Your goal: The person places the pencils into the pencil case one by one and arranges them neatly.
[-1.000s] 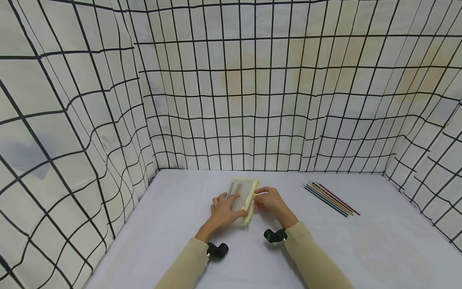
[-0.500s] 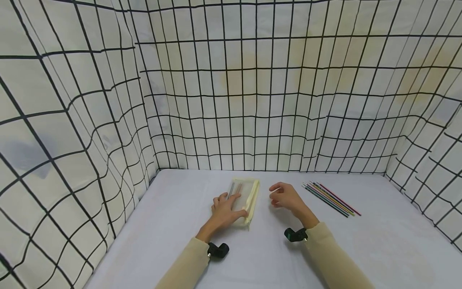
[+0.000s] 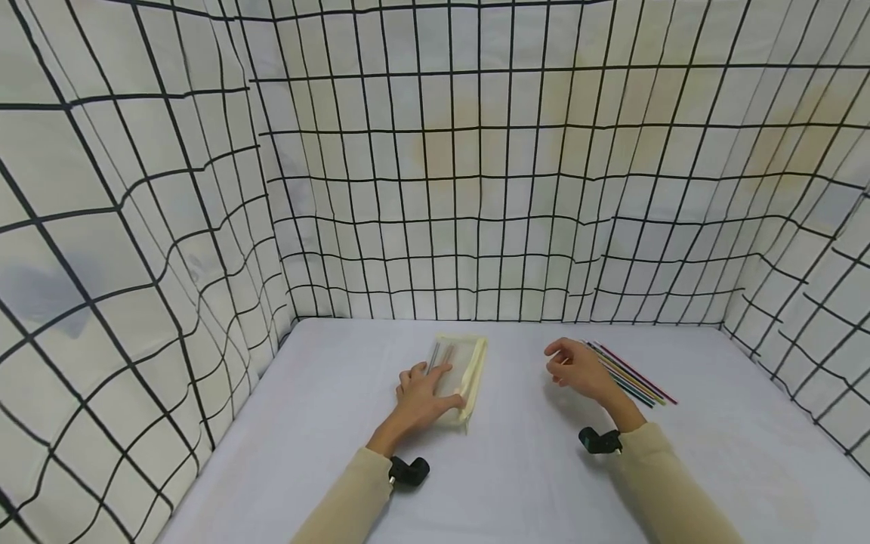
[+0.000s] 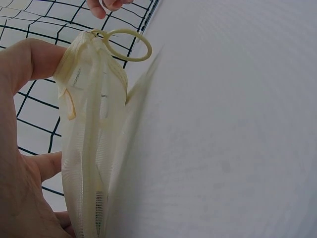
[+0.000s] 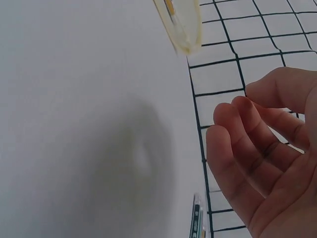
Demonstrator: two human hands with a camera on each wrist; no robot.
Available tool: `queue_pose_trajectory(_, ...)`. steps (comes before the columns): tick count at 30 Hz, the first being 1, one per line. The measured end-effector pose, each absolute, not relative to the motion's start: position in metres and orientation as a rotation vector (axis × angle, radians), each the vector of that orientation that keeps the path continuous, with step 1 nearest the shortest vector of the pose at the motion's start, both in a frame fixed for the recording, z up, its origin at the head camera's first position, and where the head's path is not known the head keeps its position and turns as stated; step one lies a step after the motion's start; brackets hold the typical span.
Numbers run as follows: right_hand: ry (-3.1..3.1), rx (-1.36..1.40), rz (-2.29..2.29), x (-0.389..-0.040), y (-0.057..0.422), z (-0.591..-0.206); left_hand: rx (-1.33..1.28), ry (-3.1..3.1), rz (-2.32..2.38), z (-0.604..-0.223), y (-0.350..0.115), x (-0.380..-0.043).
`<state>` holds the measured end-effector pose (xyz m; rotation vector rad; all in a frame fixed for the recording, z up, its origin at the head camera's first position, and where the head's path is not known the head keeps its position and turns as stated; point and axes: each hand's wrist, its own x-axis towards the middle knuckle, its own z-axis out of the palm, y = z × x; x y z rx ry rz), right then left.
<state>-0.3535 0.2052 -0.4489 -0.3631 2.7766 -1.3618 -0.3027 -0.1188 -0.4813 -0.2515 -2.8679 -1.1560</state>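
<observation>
A pale yellow mesh zip pouch (image 3: 467, 363) lies on the white table, slim sticks (image 3: 447, 353) showing through its left part. My left hand (image 3: 418, 399) grips across its near half, thumb at the zipper edge and fingers spread over the other side. In the left wrist view the zipper's ring pull (image 4: 130, 44) sticks out beyond the thumb (image 4: 47, 58). My right hand (image 3: 578, 370) hovers between the pouch and a bundle of coloured pencils (image 3: 639, 378), covering the bundle's left end in the head view. Its fingers (image 5: 230, 158) are loosely curled with nothing in them.
A white wall with a black grid (image 3: 435, 196) surrounds the table's back and sides. The white table surface (image 3: 516, 483) stretches toward the front. A small black camera (image 3: 409, 471) sits on the left wrist, another camera (image 3: 600, 440) on the right.
My right hand has left the pouch's zipper edge and moved right, to the pencils' left end. The left hand and the pouch have stayed in place.
</observation>
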Motion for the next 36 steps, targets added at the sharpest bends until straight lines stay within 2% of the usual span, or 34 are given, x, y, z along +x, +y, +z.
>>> queue_pose_trajectory(12,2.967,-0.432,-1.165,-0.352,0.246,-0.452,-0.268,-2.863,-1.148,-0.485,-0.119,-0.305)
queue_pose_trajectory(36,3.077,-0.448,-0.792,-0.353,0.291,-0.453,-0.258,-2.865,-1.166,-0.483,-0.12,-0.304)
